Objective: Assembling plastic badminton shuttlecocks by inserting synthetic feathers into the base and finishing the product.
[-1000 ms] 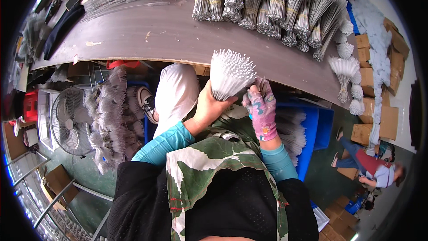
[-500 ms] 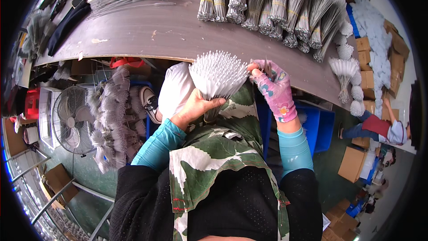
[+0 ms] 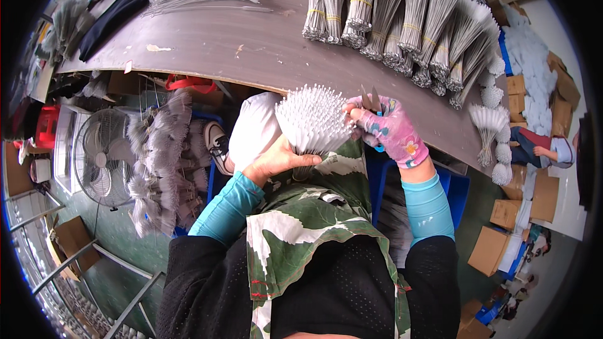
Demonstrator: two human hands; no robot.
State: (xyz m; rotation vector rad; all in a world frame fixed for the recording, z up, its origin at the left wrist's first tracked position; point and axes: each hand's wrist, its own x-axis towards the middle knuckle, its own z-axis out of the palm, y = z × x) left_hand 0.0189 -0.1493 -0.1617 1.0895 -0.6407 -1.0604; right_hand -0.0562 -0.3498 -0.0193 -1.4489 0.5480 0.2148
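Bare left hand (image 3: 276,162) clamped around the stems of a fanned bunch of white-tipped thin wire rods (image 3: 314,119) at frame centre, just below the grey-brown table (image 3: 207,44) edge, with pink flower-patterned gloved right hand (image 3: 391,130) at 3 o'clock gripping small metal scissors (image 3: 372,99) against the tips.

A brown worktable (image 3: 207,44) stands above green floor (image 3: 113,238) with a fan (image 3: 100,157).

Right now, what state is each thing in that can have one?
Left hand: bare, gripping the white brush bundle from below.
White brush bundle: upright, fanned out.
Right hand: gloved, holding scissors at the bundle's edge.
Scissors: blades slightly apart.
Tied wire bundles: lying on the table.
Fan: cannot tell whether running.
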